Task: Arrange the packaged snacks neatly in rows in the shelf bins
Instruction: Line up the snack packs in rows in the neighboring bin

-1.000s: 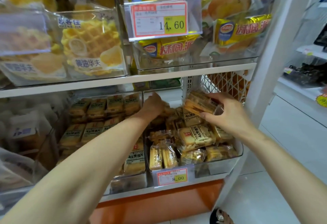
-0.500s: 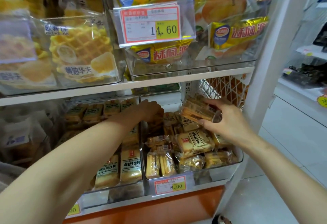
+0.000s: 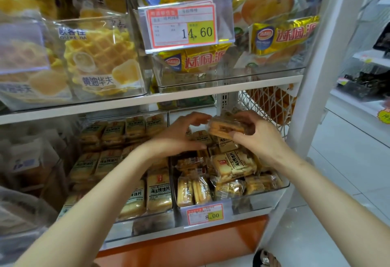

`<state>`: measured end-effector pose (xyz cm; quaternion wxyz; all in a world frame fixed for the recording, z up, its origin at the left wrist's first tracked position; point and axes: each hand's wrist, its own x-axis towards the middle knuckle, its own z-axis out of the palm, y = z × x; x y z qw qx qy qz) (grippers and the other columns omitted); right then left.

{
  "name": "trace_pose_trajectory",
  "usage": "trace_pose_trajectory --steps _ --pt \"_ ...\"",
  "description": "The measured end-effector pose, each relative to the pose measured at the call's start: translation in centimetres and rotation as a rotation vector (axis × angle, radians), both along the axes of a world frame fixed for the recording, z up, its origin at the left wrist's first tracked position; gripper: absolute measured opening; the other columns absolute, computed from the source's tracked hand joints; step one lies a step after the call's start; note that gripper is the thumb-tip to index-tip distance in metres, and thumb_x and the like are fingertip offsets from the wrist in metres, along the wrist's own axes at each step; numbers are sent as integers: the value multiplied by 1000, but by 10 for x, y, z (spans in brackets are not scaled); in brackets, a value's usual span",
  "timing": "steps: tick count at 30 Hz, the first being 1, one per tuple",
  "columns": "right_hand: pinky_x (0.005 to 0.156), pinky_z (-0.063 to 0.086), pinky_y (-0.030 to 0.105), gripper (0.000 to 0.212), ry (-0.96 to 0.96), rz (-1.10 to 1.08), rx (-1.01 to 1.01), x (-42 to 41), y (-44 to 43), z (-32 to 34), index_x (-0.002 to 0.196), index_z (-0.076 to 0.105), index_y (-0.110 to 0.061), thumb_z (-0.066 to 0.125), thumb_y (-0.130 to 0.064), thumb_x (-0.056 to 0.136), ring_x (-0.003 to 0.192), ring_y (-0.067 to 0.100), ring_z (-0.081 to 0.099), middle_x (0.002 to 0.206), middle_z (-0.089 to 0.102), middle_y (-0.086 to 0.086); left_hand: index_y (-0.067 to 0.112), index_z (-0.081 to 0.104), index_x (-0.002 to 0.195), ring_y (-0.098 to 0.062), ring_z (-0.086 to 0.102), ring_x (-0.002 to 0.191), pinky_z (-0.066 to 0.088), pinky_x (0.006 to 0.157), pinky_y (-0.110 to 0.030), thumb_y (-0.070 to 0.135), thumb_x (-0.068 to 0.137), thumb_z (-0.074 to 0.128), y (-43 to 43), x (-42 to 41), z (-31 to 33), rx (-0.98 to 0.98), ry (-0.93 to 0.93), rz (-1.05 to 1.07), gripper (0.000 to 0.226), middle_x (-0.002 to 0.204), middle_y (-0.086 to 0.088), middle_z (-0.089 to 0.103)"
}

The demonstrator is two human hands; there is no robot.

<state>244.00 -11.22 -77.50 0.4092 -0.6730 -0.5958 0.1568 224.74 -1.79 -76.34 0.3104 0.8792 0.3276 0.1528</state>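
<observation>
My right hand (image 3: 260, 138) grips a clear-wrapped pack of biscuits (image 3: 226, 127), lifted above the right clear bin (image 3: 272, 193) on the lower shelf. My left hand (image 3: 181, 135) hovers beside it, fingers curved, fingertips near the pack's left end; whether they touch is unclear. Under both hands the right bin holds a loose jumble of yellow snack packs (image 3: 233, 166). The left bin (image 3: 147, 217) holds yellow toast-slice packs (image 3: 159, 190) laid in rows.
The upper shelf (image 3: 190, 95) hangs low over the hands, carrying bins of waffle packs (image 3: 101, 60) and gold pie bags (image 3: 282, 34). A white lattice panel (image 3: 268, 102) and white upright post (image 3: 329, 60) close the right side. Price tags (image 3: 204, 214) front the bins.
My left hand pulled back from the rear of the bins and came up to the left end of the pack. The right hand kept holding the pack, shifting slightly left.
</observation>
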Motion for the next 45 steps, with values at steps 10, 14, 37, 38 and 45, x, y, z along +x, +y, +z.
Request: trace_pose_trajectory --steps 10,14,37,38,45 --pt "95 41 20 51 282 185 -30 -21 5 7 120 51 -26 67 -43 75 109 9 55 117 60 -5 27 54 98 -9 58 86 52 75 -29 21 76 74 -13 -2 -18 291 -248 261 30 95 13 57" --pt "103 40 30 82 218 140 63 -14 5 5 137 35 -32 79 -41 67 119 9 50 132 51 -6 12 56 105 -13 67 83 55 69 -21 27 81 69 -9 -10 -7 -295 -445 401 31 98 -1 68" --pt "97 38 26 59 -171 -23 131 5 -1 -4 133 44 -24 70 -24 80 117 17 51 132 48 3 9 58 113 -10 61 78 50 53 -13 22 87 63 43 6 7 -281 -261 481 30 101 -4 64" --pt "96 39 26 54 -177 -32 126 7 -2 -6 131 47 -24 68 -23 82 115 17 52 130 49 2 7 55 119 -15 62 83 51 53 -15 20 87 63 52 14 6 -299 -241 484 36 108 -8 63" --pt "96 47 40 37 -229 -5 83 19 -5 -18 119 58 -24 65 -23 83 111 17 54 124 52 -2 -1 46 126 -25 66 83 57 59 -32 26 86 64 89 72 -35 -322 -36 602 51 112 -17 62"
